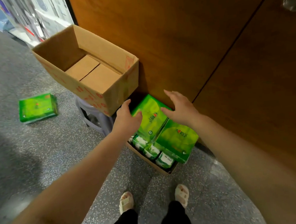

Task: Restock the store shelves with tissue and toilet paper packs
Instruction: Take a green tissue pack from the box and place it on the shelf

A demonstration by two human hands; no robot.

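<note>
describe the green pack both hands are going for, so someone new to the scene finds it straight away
Start at the wooden cabinet; at its foot sits a low carton full of green packs. The target pack is the top one at the carton's far end, between the left hand and right hand. Unlike the stray pack lying on the floor, it is in the carton.

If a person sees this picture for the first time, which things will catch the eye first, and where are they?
First, the two open hands, left hand and right hand, reaching on either side of a bright green tissue pack atop a full carton by the wooden cabinet. Then the empty cardboard box on a stool, and a lone green pack on the floor at left.
</note>
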